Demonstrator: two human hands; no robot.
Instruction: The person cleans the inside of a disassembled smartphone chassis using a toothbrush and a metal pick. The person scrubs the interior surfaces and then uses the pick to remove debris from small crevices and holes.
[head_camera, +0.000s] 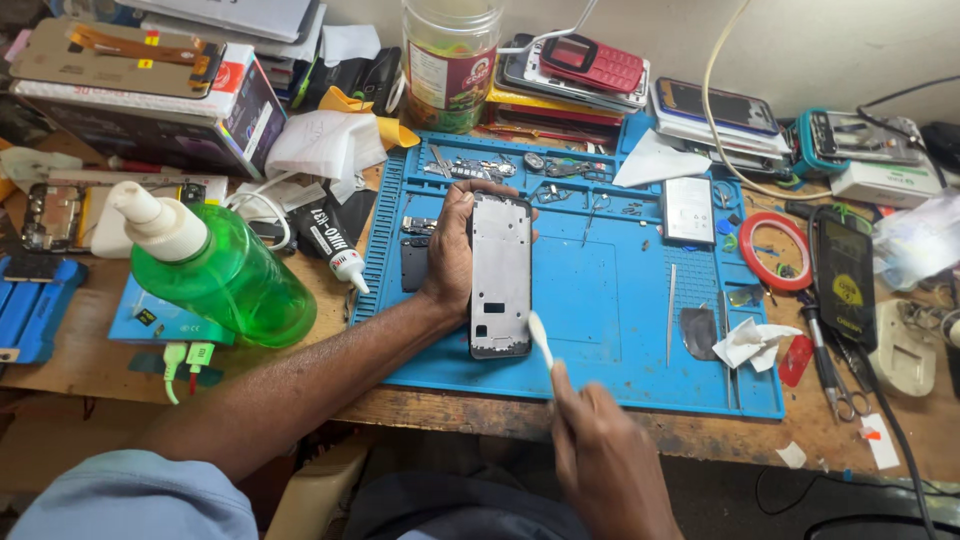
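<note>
My left hand (449, 252) grips a bare grey phone frame (500, 275) by its left edge, holding it over the blue repair mat (600, 300). My right hand (600, 450), low at the table's front edge, pinches a thin white stick (541, 340) whose tip touches the frame's lower right side. The frame shows cut-outs and a dark border.
A green liquid bottle with a white nozzle (222, 270) stands left of the mat, beside a small glue tube (335, 250). On the mat lie small parts, a silver plate (688, 210) and tweezers (671, 310). A red tape roll (775, 250), a black phone (846, 280) and scissors (840, 385) lie right.
</note>
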